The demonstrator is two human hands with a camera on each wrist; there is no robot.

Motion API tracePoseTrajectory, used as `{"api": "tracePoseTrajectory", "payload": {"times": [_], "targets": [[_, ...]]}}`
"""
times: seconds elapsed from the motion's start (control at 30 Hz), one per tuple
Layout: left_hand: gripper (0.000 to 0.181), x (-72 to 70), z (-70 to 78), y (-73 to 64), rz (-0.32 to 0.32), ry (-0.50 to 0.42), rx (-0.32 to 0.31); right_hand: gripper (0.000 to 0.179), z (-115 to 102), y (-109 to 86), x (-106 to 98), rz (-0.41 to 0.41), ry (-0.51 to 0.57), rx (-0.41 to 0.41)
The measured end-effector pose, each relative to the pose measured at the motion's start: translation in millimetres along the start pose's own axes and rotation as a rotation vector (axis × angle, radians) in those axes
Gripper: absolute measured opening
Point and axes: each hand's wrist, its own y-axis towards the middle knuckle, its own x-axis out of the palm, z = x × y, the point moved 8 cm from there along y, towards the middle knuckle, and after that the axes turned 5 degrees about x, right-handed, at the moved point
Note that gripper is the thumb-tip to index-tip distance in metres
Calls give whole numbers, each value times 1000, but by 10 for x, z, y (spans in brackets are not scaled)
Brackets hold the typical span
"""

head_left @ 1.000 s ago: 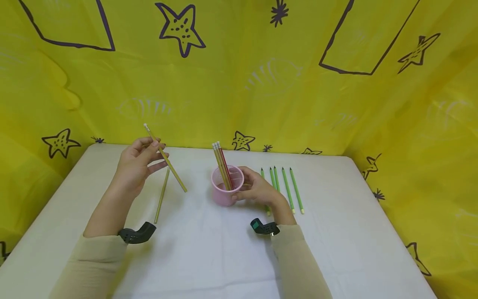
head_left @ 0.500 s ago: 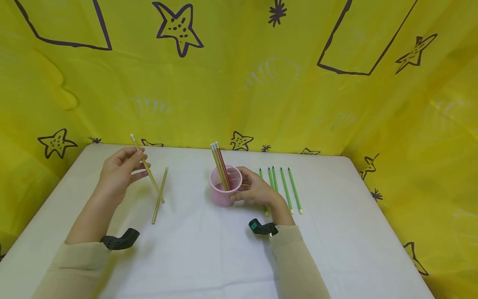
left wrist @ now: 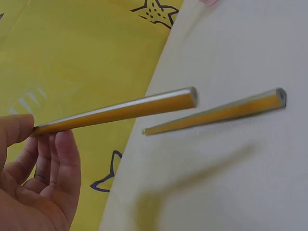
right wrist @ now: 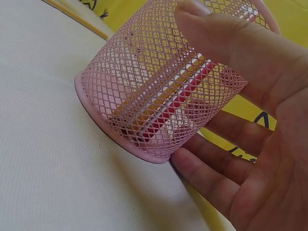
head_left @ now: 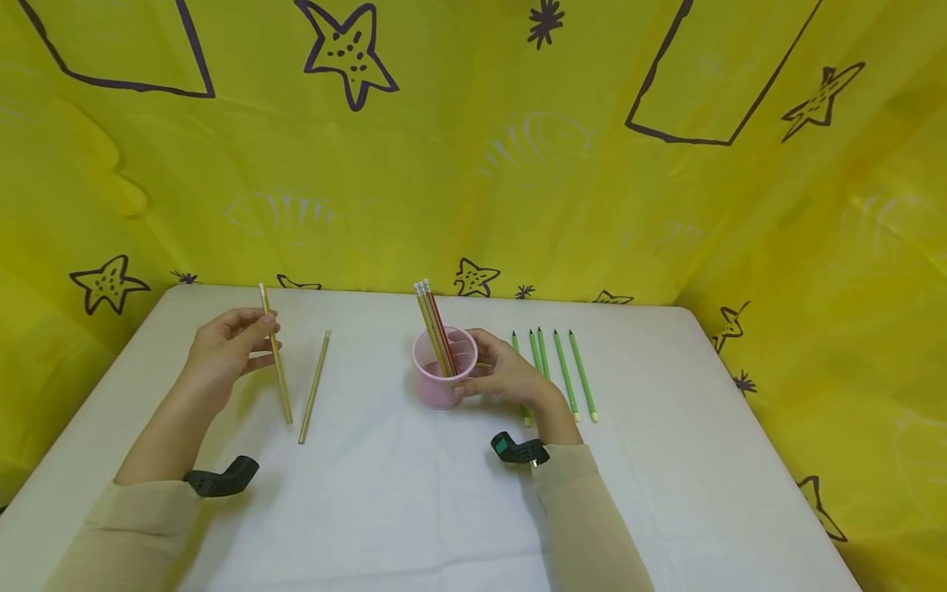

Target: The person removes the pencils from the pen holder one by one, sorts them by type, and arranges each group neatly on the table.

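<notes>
My left hand (head_left: 222,353) pinches a yellow pencil (head_left: 282,386) near its upper, eraser end, above the left part of the table. Its flat, unsharpened end points down toward me and shows large in the left wrist view. A second yellow pencil (head_left: 316,386) lies just right of it on the cloth. At mid-table my right hand (head_left: 510,378) grips the right side of a pink mesh pencil cup (head_left: 436,395), thumb at the front. Inside lean yellow pencils (head_left: 431,329) and a red pencil (right wrist: 178,98), eraser ends up.
Several green pencils (head_left: 565,374) lie side by side to the right of the cup, dark tips away from me; the right hand partly covers some. White cloth covers the table (head_left: 414,501). A yellow patterned curtain (head_left: 459,164) rises behind it and along both sides.
My left hand has moved left and toward me with its pencil, which now stands steeper and left of the lying pencil. My right hand has stayed on the cup.
</notes>
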Motion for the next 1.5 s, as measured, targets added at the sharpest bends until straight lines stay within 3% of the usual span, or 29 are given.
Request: {"api": "tracePoseTrajectory", "payload": {"times": [0.23,0.47,0.87,1.27,1.5], "targets": [[40,47,-28,51,-91,225,14,80,-6,1,-10,12,-2,25],[56,73,-98,138,-154,344,-21,80,-13,5,-15,4,0,23],[48,101,-222,184,-240,419,-65,80,-13,1,-12,-6,-2,11],[49,103,-339,223,-270,475,-111,80,23,10,0,-6,23,19],[44,106,-365,265,-293,540,-107,80,29,13,4,-6,13,23]]}}
